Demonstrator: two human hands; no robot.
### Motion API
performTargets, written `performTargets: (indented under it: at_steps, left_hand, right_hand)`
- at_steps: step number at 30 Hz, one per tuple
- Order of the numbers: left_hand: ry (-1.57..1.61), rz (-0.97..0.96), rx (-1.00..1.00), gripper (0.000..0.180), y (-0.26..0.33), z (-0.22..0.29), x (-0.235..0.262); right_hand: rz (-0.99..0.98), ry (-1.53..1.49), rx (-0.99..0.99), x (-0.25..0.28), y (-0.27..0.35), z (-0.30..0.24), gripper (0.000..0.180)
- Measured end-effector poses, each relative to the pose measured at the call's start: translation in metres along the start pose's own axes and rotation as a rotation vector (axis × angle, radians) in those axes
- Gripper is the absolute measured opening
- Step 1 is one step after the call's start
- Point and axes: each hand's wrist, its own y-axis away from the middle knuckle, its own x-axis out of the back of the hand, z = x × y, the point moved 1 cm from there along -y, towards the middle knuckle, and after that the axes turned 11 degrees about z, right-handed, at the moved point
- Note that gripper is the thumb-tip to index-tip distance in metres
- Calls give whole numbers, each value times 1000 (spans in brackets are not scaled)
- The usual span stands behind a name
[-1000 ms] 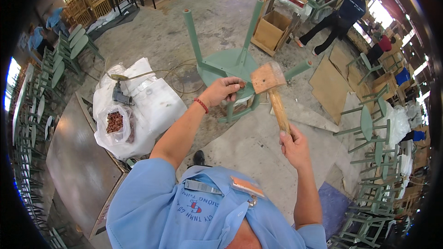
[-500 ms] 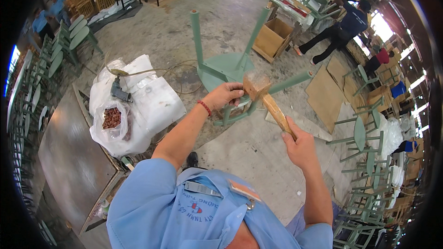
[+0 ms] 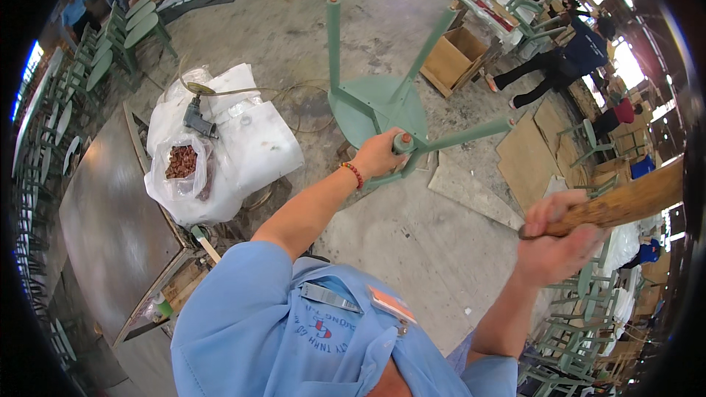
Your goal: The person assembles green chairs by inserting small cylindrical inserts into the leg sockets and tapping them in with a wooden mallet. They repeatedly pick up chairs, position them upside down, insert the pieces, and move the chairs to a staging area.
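Observation:
A green wooden chair (image 3: pixel 358 119) stands upside down before me, its legs pointing up and its seat low. My left hand (image 3: pixel 379 156) is wrapped round the nearest leg, just below its end. A small brown cap (image 3: pixel 404 137) shows on that leg's end, and similar brown tips top the other legs. Off to the right, my right hand (image 3: pixel 553 250) grips the wooden handle of a mallet (image 3: pixel 625 206), raised and well apart from the chair. The mallet's head lies outside the picture.
At left, a power drill (image 3: pixel 197 119) and a plastic bag of brown pieces (image 3: pixel 181 162) rest on white sheeting (image 3: pixel 265 140). Beside them is a dark panel (image 3: pixel 110 228). A cardboard box (image 3: pixel 450 59), flattened cardboard (image 3: pixel 526 165) and a co-worker (image 3: pixel 577 51) are at right. Green chairs line both sides.
The mallet has swung from above the chair leg out to the right and up. My left hand now holds the leg, where before its fingers were pinched beside the mallet head.

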Motion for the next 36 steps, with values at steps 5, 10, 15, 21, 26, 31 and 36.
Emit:
performTargets:
  at_steps: [5, 10, 15, 21, 26, 31, 36]
  left_hand:
    - [-89, -51, -58, 49, 7, -8, -11]
    - [23, 104, -19, 58, 8, -15, 5]
    - [-13, -55, 371, 68, 97, -105, 1]
    - [569, 256, 496, 32, 122, -123, 45]
    - [308, 769, 671, 24, 88, -203, 173]
    - [172, 806, 912, 40, 92, -264, 207]
    - [205, 812, 847, 65, 138, -269, 153]
  right_hand:
    - [-440, 392, -360, 8, 136, 100, 42]
    - [-483, 362, -1087, 82, 227, 87, 42]
    - [-565, 46, -1546, -25, 268, 77, 41]
    - [-926, -337, -1138, -255, 229, 51, 78]
    - [-1249, -286, -1043, -305, 204, 52, 62]
    - [-1079, -20, -1334, -222, 270, 120, 52]
    - [-864, 390, -1703, -44, 385, 166, 46]
